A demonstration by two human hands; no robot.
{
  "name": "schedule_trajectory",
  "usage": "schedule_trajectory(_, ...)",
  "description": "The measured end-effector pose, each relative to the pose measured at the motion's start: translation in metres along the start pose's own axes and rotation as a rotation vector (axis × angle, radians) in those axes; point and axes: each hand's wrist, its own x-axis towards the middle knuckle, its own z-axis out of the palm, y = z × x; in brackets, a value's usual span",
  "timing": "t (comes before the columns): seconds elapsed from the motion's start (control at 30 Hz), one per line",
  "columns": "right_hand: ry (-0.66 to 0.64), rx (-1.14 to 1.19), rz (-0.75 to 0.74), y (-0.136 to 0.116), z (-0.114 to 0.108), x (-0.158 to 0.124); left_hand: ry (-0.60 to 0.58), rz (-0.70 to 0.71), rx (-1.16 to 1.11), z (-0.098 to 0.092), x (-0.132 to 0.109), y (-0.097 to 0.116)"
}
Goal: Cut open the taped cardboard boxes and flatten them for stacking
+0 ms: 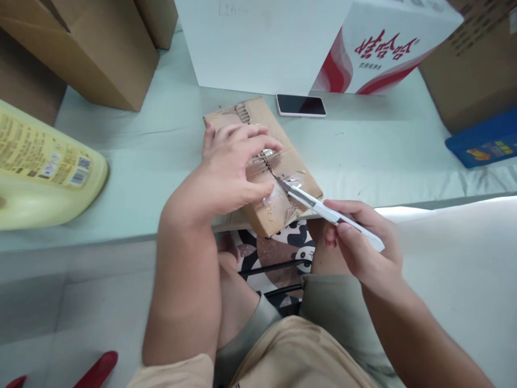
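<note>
A small brown cardboard box (pixel 297 159) lies slanted at the table's near edge, with torn cardboard and clear tape (pixel 297 179) along its top. My left hand (pixel 238 167) is curved over the box's left side and top, thumb and fingers apart, holding it in place. Wrapped around the white handle of a utility knife (pixel 319 207) are the fingers of my right hand (pixel 363 237). The blade points up and left, its tip at the torn seam near my left thumb. Part of the box top is hidden under my left hand.
A phone (pixel 301 105) lies behind the box, before a large white carton (pixel 262 43) and a red-and-white carton (pixel 375 54). At left are a yellow jug (pixel 48 167) and cardboard boxes (pixel 109 54). A blue package (pixel 484 141) is at right. Below the table sits a panda-patterned surface (pixel 278 250).
</note>
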Motion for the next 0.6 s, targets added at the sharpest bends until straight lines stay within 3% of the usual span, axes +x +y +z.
schedule_trajectory(0.2,0.045,0.015,0.013,-0.008,-0.008,0.000,-0.020,0.024,-0.017,0.000,0.003,-0.004)
schedule_trajectory(0.43,-0.014,0.073,0.081,-0.004,-0.009,0.002,-0.030,0.023,0.004,-0.001,0.003,-0.004)
schedule_trajectory(0.6,0.047,0.096,0.027,-0.010,-0.019,-0.002,-0.050,0.016,-0.014,-0.002,0.001,-0.004)
